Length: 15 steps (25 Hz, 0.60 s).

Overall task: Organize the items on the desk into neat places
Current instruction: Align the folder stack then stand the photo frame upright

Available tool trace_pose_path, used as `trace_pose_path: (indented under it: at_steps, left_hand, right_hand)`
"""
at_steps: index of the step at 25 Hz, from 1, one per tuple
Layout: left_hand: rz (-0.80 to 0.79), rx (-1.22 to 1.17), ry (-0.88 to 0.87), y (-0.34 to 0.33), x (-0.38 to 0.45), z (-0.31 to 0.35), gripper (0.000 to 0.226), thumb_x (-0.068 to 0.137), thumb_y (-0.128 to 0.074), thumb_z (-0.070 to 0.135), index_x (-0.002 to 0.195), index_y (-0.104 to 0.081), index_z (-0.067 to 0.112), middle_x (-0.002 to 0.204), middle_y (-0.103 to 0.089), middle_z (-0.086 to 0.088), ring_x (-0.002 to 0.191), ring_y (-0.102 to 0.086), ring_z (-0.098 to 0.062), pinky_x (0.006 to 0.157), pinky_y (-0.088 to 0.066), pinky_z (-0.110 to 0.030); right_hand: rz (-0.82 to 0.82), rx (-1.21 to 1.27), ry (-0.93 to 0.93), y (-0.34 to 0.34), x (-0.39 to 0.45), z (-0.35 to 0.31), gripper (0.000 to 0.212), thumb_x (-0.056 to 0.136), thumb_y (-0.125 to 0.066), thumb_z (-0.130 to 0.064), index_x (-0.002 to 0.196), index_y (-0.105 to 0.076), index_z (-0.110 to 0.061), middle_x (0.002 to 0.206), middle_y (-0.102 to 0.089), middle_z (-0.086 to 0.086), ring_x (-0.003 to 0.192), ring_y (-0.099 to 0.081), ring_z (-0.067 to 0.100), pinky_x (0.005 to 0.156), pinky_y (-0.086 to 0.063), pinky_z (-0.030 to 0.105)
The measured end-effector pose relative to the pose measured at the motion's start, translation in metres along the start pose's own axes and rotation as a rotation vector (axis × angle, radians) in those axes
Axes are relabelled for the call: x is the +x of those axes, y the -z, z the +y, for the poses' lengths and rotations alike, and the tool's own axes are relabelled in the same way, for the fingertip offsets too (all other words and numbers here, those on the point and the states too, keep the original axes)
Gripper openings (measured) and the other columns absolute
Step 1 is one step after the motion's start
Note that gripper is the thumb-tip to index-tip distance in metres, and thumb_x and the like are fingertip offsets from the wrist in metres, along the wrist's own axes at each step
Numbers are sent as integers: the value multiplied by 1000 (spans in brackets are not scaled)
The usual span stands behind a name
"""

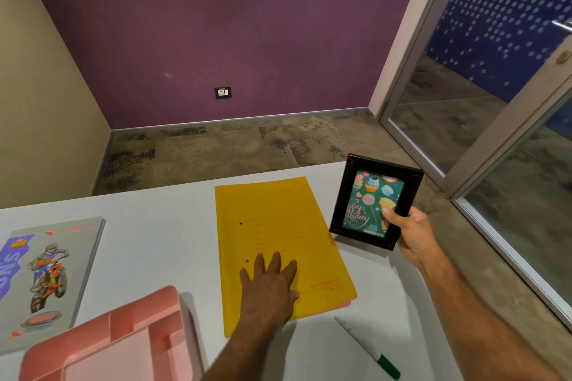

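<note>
A yellow folder (278, 232) lies flat in the middle of the white desk (161, 226). My left hand (269, 284) presses on its lower part with straight fingers. My right hand (408, 232) grips the lower right corner of a black picture frame (376, 201) with a green birthday card inside, thumb on the front. The frame is upright at the folder's right edge, near the desk's far right corner. A green-capped white marker (368, 346) lies on the desk below the folder.
A grey notebook with a motorbike rider (46, 275) lies at the left. A pink compartment tray (123, 343) sits at the near left. The desk's right edge drops to the floor beside a glass door (495, 120).
</note>
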<state>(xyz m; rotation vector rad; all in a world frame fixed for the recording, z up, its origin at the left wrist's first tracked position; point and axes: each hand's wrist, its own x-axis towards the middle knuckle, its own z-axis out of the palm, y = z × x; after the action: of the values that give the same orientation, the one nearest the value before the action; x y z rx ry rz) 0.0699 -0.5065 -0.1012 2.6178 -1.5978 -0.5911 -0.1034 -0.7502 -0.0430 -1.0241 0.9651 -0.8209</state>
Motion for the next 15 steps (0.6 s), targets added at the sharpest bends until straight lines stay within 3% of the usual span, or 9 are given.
trace_pose_path:
  at_steps: [5,9,15]
  left_hand:
    - [-129,89,63,0,30,5,84,86,-60,58,151,-10,38,163,-6,-4,143,-17,-40,105,-30,-65]
    - [-152,129,68,4,40,5,95,81,-67,58,152,-8,37,164,-4,-6,142,-18,-42,100,-37,-63]
    - [-110,143,84,-1,45,7,98,75,-72,59,149,-11,38,163,-10,-6,139,-24,-39,95,-42,-57]
  right_hand:
    - [41,-87,3,-5,62,8,22,88,-62,2,106,-65,-11,106,-71,9,90,-72,21,68,-62,35]
    - [43,-95,15,-17,101,9,20,89,-62,0,102,-65,-15,104,-71,6,90,-73,19,70,-61,36]
    - [87,-78,-20,-18,136,23,25,89,-63,-3,112,-63,-12,113,-70,9,102,-69,28,81,-57,47]
